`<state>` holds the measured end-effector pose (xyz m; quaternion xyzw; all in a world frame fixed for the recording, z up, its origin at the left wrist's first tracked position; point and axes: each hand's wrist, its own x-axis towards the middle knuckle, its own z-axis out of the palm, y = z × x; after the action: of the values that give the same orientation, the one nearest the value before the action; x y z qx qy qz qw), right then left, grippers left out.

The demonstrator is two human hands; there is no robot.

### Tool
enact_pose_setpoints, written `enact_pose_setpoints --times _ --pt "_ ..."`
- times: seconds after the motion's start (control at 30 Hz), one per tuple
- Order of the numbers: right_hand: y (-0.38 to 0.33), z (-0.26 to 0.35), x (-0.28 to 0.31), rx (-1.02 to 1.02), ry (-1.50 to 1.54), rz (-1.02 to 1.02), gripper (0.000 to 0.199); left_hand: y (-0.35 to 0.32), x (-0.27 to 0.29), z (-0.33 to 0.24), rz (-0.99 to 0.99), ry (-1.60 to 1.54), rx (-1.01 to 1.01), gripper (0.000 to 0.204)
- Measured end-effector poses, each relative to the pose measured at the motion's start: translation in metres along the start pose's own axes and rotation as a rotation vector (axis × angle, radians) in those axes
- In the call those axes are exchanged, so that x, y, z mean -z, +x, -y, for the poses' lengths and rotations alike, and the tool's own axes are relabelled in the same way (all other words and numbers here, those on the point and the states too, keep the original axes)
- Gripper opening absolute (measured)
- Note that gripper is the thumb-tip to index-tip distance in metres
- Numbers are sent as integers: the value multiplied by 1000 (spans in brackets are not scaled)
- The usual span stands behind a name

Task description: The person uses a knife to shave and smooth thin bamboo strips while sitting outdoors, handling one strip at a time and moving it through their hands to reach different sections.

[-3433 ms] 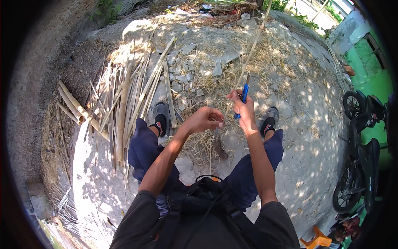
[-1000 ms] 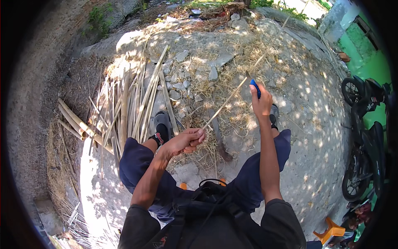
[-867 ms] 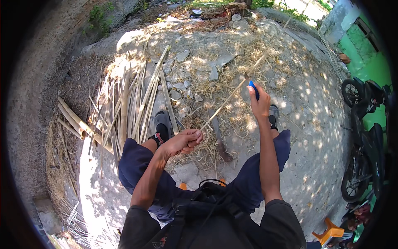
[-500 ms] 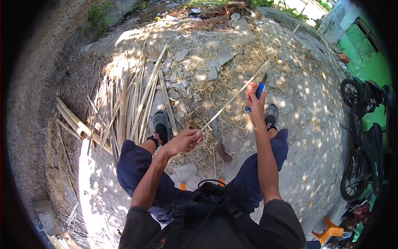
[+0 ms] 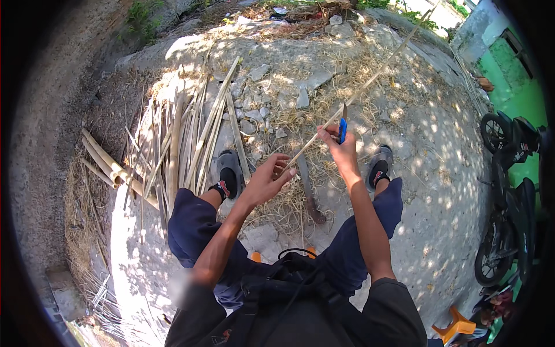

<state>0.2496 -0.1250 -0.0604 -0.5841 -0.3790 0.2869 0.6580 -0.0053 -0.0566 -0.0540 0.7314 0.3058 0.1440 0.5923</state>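
A long, thin bamboo strip [image 5: 378, 74] slants from between my knees up toward the far right. My right hand [image 5: 342, 151] is closed, pinching the strip between thumb and finger while also gripping a blue-handled knife [image 5: 343, 132]. The knife's blade points away from me, close beside the strip. Around the strip's near end, my left hand [image 5: 267, 184] has its fingers spread, thumb apart from the rest. Whether a fingertip touches the strip is hard to tell. On the ground between my feet lies a long, dark-bladed tool [image 5: 313, 203], among pale shavings.
Many split bamboo pieces [image 5: 174, 144] lie in a pile left of my left foot, with round bamboo poles [image 5: 107, 165] beyond. Broken stones [image 5: 252, 115] and curled shavings cover the ground ahead. Motorcycles [image 5: 502, 243] stand at the right, near an orange stool [image 5: 457, 325].
My left hand has opened its pinch on the strip's near end and shifted slightly up and right. My right hand has come nearer along the strip, and the knife now points more upward.
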Motion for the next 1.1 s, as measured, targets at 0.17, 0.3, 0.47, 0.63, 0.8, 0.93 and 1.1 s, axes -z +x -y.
enact_pose_setpoints --times 0.17,0.3,0.47,0.63,0.8,0.93,1.1 --pt "-13 3 -27 -30 -83 98 26 18 -26 6 -187 -106 -165 44" --pt "-16 18 -28 -16 -219 86 28 26 -42 -1 -247 -208 -127 29" --pt "-18 23 -9 223 -614 138 38 29 -48 -15 -125 -371 -143 26" --pt "-30 33 2 272 -767 117 39 24 -47 -32 -24 -474 -30 28" --pt "-33 32 23 310 -746 82 38 20 -43 -38 115 -570 87 28" --pt "-33 34 29 290 -649 133 37 15 -41 -40 149 -575 103 28" --pt "-33 35 35 319 -627 193 35 9 -36 -44 234 -713 225 29"
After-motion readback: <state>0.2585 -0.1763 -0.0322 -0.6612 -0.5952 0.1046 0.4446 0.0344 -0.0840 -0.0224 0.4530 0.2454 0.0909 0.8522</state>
